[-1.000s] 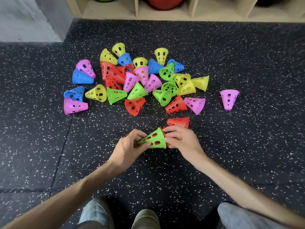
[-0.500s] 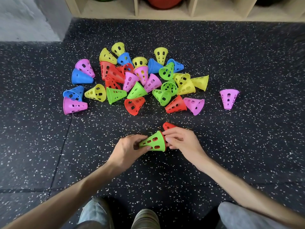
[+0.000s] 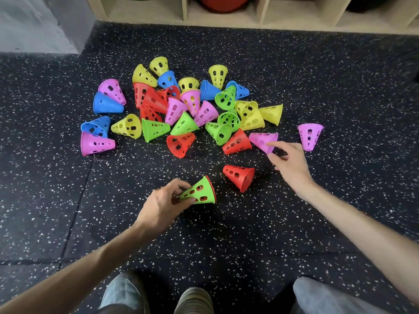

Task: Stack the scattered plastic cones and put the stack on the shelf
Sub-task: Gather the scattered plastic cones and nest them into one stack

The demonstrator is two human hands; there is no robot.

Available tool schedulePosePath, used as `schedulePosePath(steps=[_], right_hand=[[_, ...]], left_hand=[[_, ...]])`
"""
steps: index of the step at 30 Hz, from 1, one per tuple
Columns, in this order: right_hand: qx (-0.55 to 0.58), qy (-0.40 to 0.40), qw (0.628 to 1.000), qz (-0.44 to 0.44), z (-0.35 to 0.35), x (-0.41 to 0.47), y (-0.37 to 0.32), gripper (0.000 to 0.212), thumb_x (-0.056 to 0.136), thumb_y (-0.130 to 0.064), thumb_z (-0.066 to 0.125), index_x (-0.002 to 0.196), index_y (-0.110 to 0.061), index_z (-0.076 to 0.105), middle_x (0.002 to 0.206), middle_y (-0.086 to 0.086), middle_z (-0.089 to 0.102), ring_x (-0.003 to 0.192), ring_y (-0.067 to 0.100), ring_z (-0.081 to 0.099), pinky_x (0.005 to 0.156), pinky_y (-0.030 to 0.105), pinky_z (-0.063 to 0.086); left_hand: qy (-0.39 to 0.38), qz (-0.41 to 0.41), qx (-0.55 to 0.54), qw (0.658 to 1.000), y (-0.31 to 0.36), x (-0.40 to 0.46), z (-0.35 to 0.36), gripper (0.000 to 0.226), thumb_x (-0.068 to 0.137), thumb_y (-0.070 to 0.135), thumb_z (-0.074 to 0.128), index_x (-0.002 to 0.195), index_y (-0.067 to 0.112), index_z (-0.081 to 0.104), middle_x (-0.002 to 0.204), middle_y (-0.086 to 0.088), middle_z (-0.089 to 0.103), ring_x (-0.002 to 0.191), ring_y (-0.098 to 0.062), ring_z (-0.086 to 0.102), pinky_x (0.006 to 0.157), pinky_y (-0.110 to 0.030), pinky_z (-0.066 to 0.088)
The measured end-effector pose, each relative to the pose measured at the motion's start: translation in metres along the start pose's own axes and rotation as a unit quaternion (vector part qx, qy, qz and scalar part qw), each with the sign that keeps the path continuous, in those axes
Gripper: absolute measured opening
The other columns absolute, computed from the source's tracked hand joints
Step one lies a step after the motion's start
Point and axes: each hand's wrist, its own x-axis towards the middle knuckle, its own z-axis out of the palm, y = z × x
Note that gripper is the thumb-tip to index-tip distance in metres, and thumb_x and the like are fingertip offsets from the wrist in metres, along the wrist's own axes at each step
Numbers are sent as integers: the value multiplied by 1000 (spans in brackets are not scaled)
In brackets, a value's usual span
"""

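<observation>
Red cone (image 3: 211, 184) mostly hidden, perhaps nested.

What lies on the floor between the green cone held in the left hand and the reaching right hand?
In the head view, one red cone lies on its side between the green cone and the right hand, touching neither.

You are looking down at a black rubber floor (image 3: 317, 223) flecked with white, its mat seams running as thin lines at the left and across the near part. At the far edge stands a pale wooden shelf (image 3: 184, 7) split by upright dividers into open compartments. A grey wall (image 3: 34, 23) meets the floor at the far left corner.
</observation>
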Motion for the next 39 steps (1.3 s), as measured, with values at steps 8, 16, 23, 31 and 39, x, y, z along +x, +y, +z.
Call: schedulePosePath(steps=[8, 16, 23, 31, 39], right_hand=[[-73, -134, 987, 48, -10, 30, -6, 47, 95, -21, 66, 139, -36, 59, 122, 0, 68, 112, 14, 64, 104, 32, 43], [-53, 14, 998, -23, -2, 12, -3, 30, 95, -7, 59, 105, -28, 78, 110, -14, 74, 103, 4, 66, 101, 29, 51], [-4, 64, 997, -41, 2, -2, -19, 32, 95, -7, 59, 112, -31, 72, 105, -18, 72, 97, -3, 65, 93, 27, 52], [59, 111, 989, -77, 6, -11, -45, 33, 94, -5, 57, 120, -23, 64, 99, -37, 65, 95, 5, 66, 93, 40, 54], [69, 2, 992, -106, 29, -33, -57, 39, 94, -4, 61, 121, -33, 61, 97, -18, 75, 96, -1, 68, 88, 22, 51]], left_hand=[[3, 3, -3, 1000, 3, -1, -1, 26, 87, 38, 79, 107, 38, 61, 99, 18, 68, 80, 4, 65, 63, -16, 50], [0, -31, -12, 999, -1, -2, 1, 29, 84, 45, 80, 103, 35, 60, 96, 15, 68, 87, -2, 63, 72, -25, 53], [-4, -39, -3, 999, -2, -2, 3, 33, 83, 49, 79, 100, 32, 56, 98, 17, 65, 89, 3, 61, 67, -14, 43], [6, -25, -16, 1000, -4, -1, 4, 29, 87, 46, 77, 102, 34, 56, 101, 16, 66, 93, -3, 64, 78, -24, 53], [39, 3, -75, 996, 1, -4, 3, 27, 88, 44, 77, 103, 35, 57, 102, 14, 69, 91, -4, 66, 81, -35, 57]])
